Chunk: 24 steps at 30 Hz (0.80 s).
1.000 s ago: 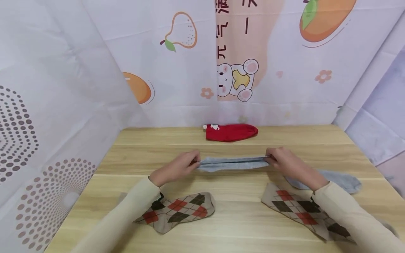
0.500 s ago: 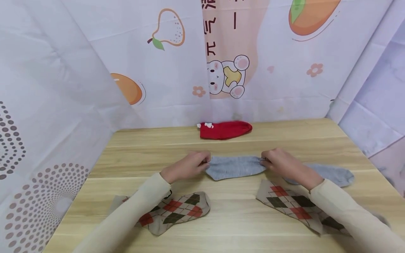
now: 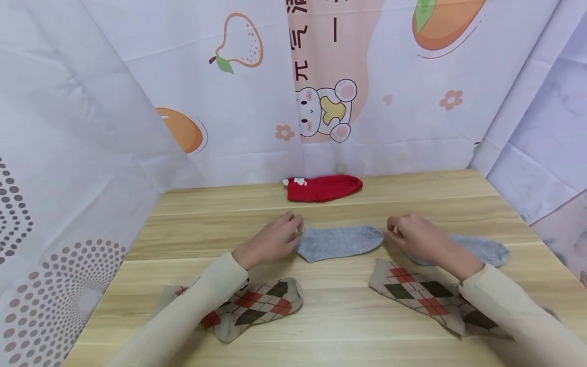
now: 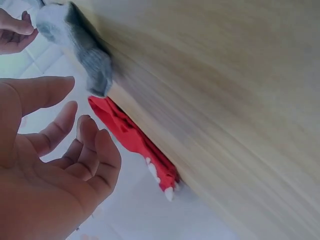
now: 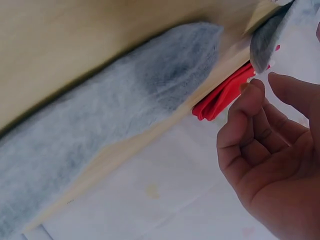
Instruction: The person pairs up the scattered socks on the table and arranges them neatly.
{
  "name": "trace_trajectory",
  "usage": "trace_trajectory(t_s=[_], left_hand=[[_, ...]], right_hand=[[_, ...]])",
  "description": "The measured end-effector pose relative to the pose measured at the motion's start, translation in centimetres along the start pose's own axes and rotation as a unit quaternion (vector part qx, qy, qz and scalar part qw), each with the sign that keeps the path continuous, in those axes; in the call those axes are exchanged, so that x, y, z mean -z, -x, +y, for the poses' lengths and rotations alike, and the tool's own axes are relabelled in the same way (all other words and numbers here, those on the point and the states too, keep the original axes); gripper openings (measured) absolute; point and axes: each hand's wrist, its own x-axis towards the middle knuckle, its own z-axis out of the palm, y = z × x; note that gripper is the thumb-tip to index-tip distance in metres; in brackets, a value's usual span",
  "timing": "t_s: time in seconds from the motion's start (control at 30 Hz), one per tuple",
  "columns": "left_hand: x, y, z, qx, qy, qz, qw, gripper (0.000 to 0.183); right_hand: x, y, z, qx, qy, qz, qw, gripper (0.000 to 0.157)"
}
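Note:
A short grey-blue sock lies flat at the middle of the table, between the two hands. My left hand is at its cuff end; in the left wrist view the thumb and loosely bent fingers stand apart with nothing between them. At the toe end is my right hand, its fingers loosely curled and the thumb apart from them in the right wrist view. A second grey-blue sock lies partly hidden behind the right hand and wrist.
Further back lies a red sock with white trim. One argyle sock is partly under the left forearm, another argyle sock partly under the right. A printed white curtain hangs behind the wooden table.
The grey-blue sock, earlier stretched between both hands, was lowered and laid flat on the table. Both hands have let go of it, and the right hand has drawn slightly away to the right.

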Motion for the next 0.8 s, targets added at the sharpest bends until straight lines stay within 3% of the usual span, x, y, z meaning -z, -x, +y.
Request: trace_trajectory(t_s=[0.17, 0.3, 0.8], left_hand=[[0.1, -0.5, 1.3, -0.042, 0.001, 0.014, 0.9990, 0.012], [0.1, -1.3, 2.3, -0.057, -0.007, 0.016, 0.9982, 0.013], [-0.8, -6.6, 7.5, -0.128, -0.040, -0.014, 0.9909, 0.010]], right_hand=[[0.7, 1.0, 0.2, -0.008, 0.015, 0.005, 1.000, 0.008], [1.3, 1.9, 0.4, -0.019, 0.021, 0.011, 1.000, 0.007], [3.6, 6.8, 3.8, -0.072, 0.035, 0.041, 0.996, 0.005]])
